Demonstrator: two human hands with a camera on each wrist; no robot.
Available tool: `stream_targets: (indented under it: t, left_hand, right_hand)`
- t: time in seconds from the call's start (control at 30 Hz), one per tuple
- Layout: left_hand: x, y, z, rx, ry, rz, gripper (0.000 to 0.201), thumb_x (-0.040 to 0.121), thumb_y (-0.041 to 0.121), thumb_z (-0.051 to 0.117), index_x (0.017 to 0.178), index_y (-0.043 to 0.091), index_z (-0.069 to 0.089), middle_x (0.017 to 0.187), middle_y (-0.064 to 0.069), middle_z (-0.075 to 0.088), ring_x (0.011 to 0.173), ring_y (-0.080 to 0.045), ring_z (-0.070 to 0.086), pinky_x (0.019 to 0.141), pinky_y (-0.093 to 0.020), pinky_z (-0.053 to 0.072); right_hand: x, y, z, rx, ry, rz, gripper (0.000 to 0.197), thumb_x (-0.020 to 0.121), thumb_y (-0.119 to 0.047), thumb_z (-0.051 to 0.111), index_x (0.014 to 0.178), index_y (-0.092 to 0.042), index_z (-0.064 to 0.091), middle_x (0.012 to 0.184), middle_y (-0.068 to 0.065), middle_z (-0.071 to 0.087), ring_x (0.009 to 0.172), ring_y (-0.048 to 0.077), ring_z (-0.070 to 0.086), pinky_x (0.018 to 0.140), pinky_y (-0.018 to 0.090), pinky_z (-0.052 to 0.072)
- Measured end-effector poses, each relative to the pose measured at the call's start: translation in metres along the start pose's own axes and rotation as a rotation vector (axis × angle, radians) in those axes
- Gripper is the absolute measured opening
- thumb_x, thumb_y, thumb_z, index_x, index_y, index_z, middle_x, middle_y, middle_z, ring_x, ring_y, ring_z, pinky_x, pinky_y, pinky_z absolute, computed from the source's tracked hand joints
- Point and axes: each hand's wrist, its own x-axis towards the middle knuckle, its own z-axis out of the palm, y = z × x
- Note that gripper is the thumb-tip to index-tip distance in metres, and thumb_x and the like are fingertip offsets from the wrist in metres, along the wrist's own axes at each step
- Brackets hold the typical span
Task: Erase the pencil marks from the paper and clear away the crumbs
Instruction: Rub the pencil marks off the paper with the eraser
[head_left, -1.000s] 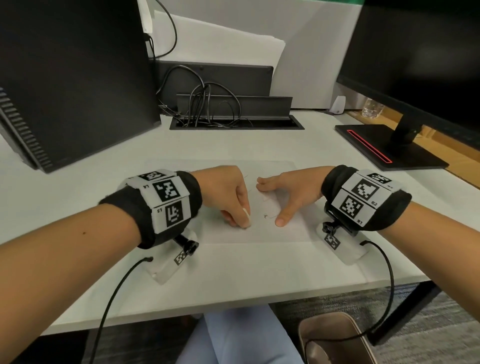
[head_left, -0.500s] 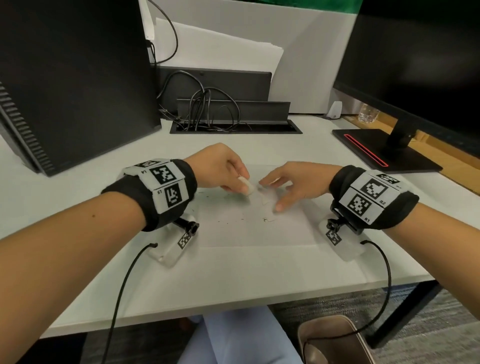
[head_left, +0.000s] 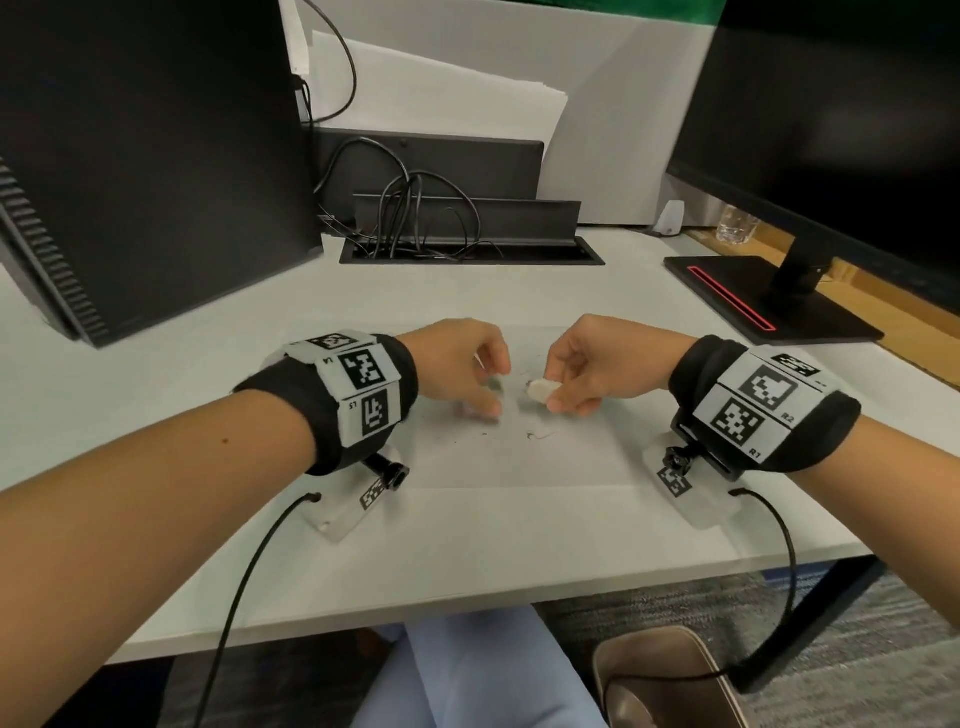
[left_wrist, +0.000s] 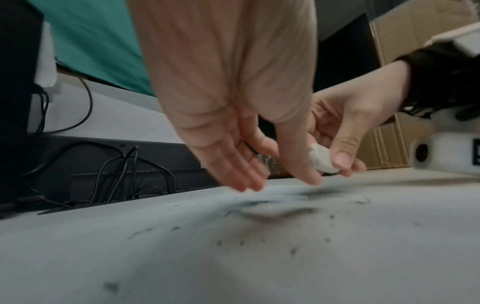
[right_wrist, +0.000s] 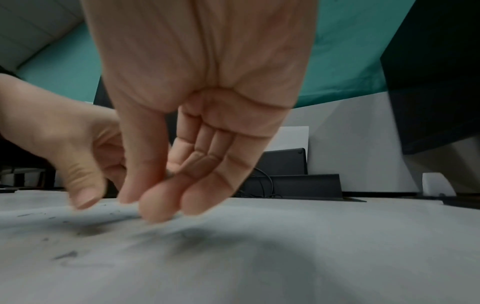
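A white sheet of paper (head_left: 519, 462) lies flat on the grey desk (head_left: 467, 561) in front of me. Dark eraser crumbs (head_left: 535, 435) and faint pencil strokes are scattered over its middle, and the crumbs (left_wrist: 293, 250) show close up in the left wrist view. My right hand (head_left: 558, 391) pinches a small white eraser (head_left: 540, 391) between thumb and fingers just above the paper. The eraser (left_wrist: 320, 159) also shows in the left wrist view. My left hand (head_left: 491, 392) hovers a little to its left, fingers relaxed and pointing down, holding nothing. In the right wrist view my own fingers (right_wrist: 166, 203) hide the eraser.
A black computer tower (head_left: 130, 156) stands at the back left. A monitor on a black base with a red stripe (head_left: 753, 301) stands at the right. An open cable tray (head_left: 467, 252) with loose wires runs along the back. The desk's front edge is near my wrists.
The eraser has passed from my left hand to my right hand. Both hands have lifted slightly off the paper and met over its upper middle.
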Motion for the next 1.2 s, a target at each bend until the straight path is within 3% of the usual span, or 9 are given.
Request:
stream_targets:
  t: [0.07, 0.13, 0.2, 0.3, 0.4, 0.53, 0.7, 0.8, 1.2]
  left_hand:
    - [-0.003, -0.001, 0.003, 0.167, -0.182, -0.010, 0.061, 0.077, 0.034, 0.075, 0.131, 0.030, 0.046, 0.140, 0.004, 0.039, 0.129, -0.016, 0.039, 0.108, -0.030, 0.031]
    - [-0.006, 0.002, 0.006, 0.288, -0.332, -0.034, 0.080, 0.079, 0.046, 0.069, 0.145, 0.038, 0.024, 0.154, 0.007, 0.015, 0.142, -0.015, 0.019, 0.116, -0.035, 0.017]
    - [-0.006, 0.005, 0.008, 0.376, -0.369, -0.050, 0.084, 0.080, 0.053, 0.063, 0.147, 0.043, 0.014, 0.156, 0.005, 0.007, 0.143, -0.018, 0.013, 0.117, -0.041, 0.016]
    - [-0.005, 0.009, 0.012, 0.481, -0.358, -0.069, 0.085, 0.079, 0.062, 0.058, 0.145, 0.048, 0.008, 0.150, 0.001, 0.013, 0.139, -0.026, 0.021, 0.113, -0.046, 0.023]
    - [-0.005, 0.011, 0.015, 0.528, -0.340, -0.085, 0.085, 0.076, 0.069, 0.054, 0.144, 0.052, 0.006, 0.147, -0.001, 0.016, 0.136, -0.029, 0.021, 0.110, -0.050, 0.026]
    - [-0.004, 0.015, 0.019, 0.543, -0.315, -0.096, 0.084, 0.078, 0.071, 0.049, 0.146, 0.048, 0.005, 0.146, -0.004, 0.016, 0.134, -0.031, 0.022, 0.109, -0.051, 0.028]
    - [-0.002, 0.017, 0.019, 0.508, -0.313, -0.082, 0.086, 0.075, 0.071, 0.053, 0.146, 0.047, 0.011, 0.138, -0.005, 0.021, 0.130, -0.030, 0.026, 0.106, -0.050, 0.032]
    - [-0.002, 0.016, 0.018, 0.507, -0.321, -0.083, 0.092, 0.074, 0.071, 0.055, 0.147, 0.044, 0.006, 0.145, -0.003, 0.015, 0.134, -0.028, 0.022, 0.109, -0.048, 0.028]
    - [-0.003, 0.017, 0.018, 0.557, -0.354, -0.073, 0.090, 0.077, 0.071, 0.051, 0.147, 0.045, 0.001, 0.155, 0.001, 0.000, 0.142, -0.028, 0.012, 0.112, -0.048, 0.023]
  right_hand:
    - [-0.003, 0.002, 0.001, -0.026, -0.036, 0.019, 0.008, 0.079, -0.012, 0.072, 0.082, -0.010, 0.066, 0.061, 0.001, 0.064, 0.044, 0.001, 0.057, 0.053, 0.012, 0.047]
    - [-0.005, 0.002, 0.001, -0.050, -0.047, 0.031, 0.007, 0.079, -0.012, 0.072, 0.082, -0.011, 0.067, 0.060, 0.003, 0.063, 0.043, 0.002, 0.055, 0.051, 0.012, 0.046]
    - [-0.006, 0.002, 0.001, -0.099, -0.037, 0.036, 0.005, 0.079, -0.015, 0.072, 0.079, -0.014, 0.067, 0.060, 0.003, 0.061, 0.042, 0.001, 0.051, 0.049, 0.009, 0.042]
    - [-0.008, 0.002, 0.003, -0.224, -0.007, 0.024, 0.006, 0.079, -0.020, 0.072, 0.076, -0.017, 0.068, 0.063, -0.003, 0.064, 0.049, -0.001, 0.052, 0.052, 0.005, 0.039]
    - [-0.007, 0.002, 0.004, -0.197, -0.006, 0.057, 0.006, 0.078, -0.019, 0.071, 0.078, -0.017, 0.065, 0.070, 0.002, 0.071, 0.055, 0.003, 0.058, 0.058, 0.006, 0.043]
    - [-0.007, 0.002, 0.004, -0.151, -0.008, 0.055, 0.006, 0.079, -0.019, 0.071, 0.077, -0.017, 0.066, 0.073, 0.010, 0.072, 0.052, 0.005, 0.058, 0.065, 0.015, 0.046]
    - [-0.006, -0.005, 0.015, -0.162, 0.004, -0.032, 0.010, 0.080, -0.020, 0.070, 0.078, -0.010, 0.072, 0.074, 0.014, 0.070, 0.049, 0.001, 0.052, 0.053, 0.007, 0.041]
    - [-0.003, -0.005, 0.014, -0.187, 0.079, -0.029, 0.009, 0.080, -0.019, 0.069, 0.082, -0.012, 0.073, 0.077, 0.011, 0.072, 0.049, -0.005, 0.054, 0.054, 0.004, 0.041]
    - [-0.005, -0.013, 0.021, -0.148, 0.026, -0.075, 0.010, 0.079, -0.019, 0.070, 0.082, -0.011, 0.074, 0.070, 0.014, 0.070, 0.046, -0.001, 0.052, 0.055, 0.007, 0.041]
